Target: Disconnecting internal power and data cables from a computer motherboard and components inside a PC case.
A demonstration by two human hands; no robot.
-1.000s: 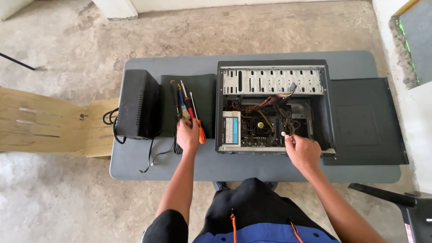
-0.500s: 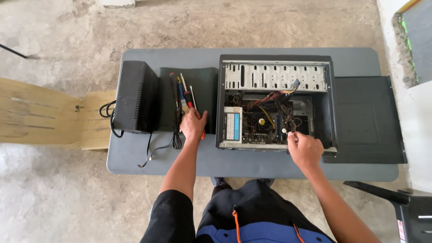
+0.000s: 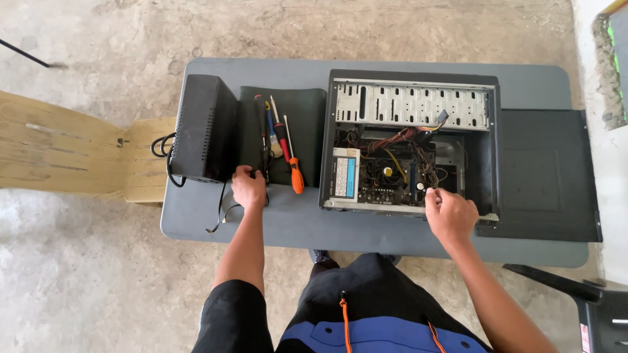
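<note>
Whatever is pinched by the right hand (image 3: 450,214) at the front edge of the open computer case (image 3: 412,140) can't be made out. The left hand (image 3: 249,188) is curled around the near end of a black-handled screwdriver (image 3: 262,137), left of the case, its length running away from the person on a dark mat (image 3: 307,124) on the grey worktop (image 3: 294,225).

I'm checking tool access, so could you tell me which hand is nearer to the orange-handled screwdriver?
Left. The left hand rests just beside the orange-handled screwdriver on the mat; the right hand is far off at the open computer case.
</note>
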